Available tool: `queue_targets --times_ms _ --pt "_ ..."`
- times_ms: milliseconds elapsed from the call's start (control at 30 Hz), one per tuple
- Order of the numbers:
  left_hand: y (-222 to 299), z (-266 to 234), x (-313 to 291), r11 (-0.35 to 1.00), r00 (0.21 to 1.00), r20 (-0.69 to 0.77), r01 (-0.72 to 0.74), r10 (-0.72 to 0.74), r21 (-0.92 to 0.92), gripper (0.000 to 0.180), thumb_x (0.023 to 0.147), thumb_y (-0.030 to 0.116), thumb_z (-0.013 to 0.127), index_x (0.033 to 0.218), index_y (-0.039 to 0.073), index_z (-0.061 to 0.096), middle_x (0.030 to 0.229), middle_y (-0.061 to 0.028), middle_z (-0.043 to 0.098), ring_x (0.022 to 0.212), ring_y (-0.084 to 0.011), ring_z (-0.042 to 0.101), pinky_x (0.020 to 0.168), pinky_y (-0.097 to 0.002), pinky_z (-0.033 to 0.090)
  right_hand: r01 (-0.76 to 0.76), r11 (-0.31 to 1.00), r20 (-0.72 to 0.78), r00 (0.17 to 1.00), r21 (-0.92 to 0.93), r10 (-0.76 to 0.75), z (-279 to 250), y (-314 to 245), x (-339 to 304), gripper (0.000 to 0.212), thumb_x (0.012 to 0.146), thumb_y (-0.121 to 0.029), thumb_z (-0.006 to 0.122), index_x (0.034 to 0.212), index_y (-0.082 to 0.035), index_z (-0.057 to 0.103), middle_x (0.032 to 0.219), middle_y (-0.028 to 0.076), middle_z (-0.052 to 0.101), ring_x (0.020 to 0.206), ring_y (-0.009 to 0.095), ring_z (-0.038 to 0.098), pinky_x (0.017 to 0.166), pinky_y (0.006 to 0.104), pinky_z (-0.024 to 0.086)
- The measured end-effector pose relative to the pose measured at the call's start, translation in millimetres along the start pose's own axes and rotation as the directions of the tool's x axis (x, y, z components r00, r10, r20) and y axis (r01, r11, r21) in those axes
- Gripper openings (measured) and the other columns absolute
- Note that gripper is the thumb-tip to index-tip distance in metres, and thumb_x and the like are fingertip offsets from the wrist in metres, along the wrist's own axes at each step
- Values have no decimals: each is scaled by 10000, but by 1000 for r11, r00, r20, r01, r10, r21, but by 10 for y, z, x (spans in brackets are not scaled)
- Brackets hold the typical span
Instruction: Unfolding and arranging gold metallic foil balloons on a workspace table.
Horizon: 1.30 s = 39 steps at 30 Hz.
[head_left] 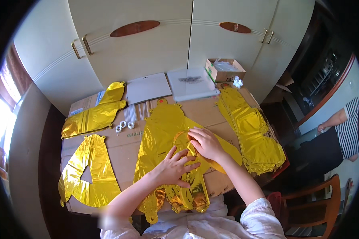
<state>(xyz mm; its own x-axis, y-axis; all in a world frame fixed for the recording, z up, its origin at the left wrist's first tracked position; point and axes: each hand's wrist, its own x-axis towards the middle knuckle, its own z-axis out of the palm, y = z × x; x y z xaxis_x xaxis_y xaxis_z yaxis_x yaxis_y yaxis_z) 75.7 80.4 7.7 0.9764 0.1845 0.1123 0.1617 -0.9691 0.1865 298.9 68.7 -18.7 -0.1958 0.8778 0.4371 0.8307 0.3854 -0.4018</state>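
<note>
Crinkled gold foil balloon [163,127] under hands [189,157]

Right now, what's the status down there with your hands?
Left hand flat on gold foil balloon. Right hand pinching its fold. Tape rolls off left, not in the way.

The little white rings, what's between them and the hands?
In the head view, only bare brown cardboard and the gold foil balloon's edge lie between the white rings and the left hand; the right hand presses that balloon too.
</note>
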Motion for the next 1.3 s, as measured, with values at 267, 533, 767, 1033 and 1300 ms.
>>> queue_targets --times_ms 267,533,767,1033,1300 --pt "-22 36 4 998 1000 -26 -12 11 -55 829 692 645 682 1378 223 486 1356 -70 435 1312 -349 350 1107 -600 240 -11 1000 -31 999 13 12 106 15 -27 307 874 -163 623 1159 -47 618 1248 92 594 1210 279 526 1037 418 399" --pt "-20 28 20 998 999 -52 -20 17 -55 825 684 628 698 1367 212 492 1359 -94 418 1289 -351 362 1096 -601 260 -3 1000 -33 999 -31 2 111 6 -27 315 862 -175 639 1153 -54 627 1256 86 590 1217 273 520 1044 417 395" --pt "-31 60 12 999 997 -78 -31 28 -40 814 707 662 662 1374 235 473 1360 -121 414 1298 -353 358 1071 -620 273 6 998 6 1000 -58 -5 94 -4 -4 339 876 -228 631 1160 -42 630 1269 89 592 1224 270 516 1049 410 391" --pt "8 18 12 999 1000 -24 -13 14 48 780 760 695 583 1386 248 456 1349 -109 446 1293 -315 400 1070 -620 275 18 999 11 1000 -51 -18 110 18 5 318 869 -232 644 1124 -42 651 1239 78 617 1215 259 525 1035 399 404" --pt "3 37 -9 998 1000 -2 -12 12 61 784 771 704 563 1397 246 448 1367 -120 446 1306 -307 397 1077 -625 265 53 995 102 994 -83 -44 68 77 4 469 846 -396 672 1191 -84 615 1311 50 565 1243 257 498 1045 406 388"
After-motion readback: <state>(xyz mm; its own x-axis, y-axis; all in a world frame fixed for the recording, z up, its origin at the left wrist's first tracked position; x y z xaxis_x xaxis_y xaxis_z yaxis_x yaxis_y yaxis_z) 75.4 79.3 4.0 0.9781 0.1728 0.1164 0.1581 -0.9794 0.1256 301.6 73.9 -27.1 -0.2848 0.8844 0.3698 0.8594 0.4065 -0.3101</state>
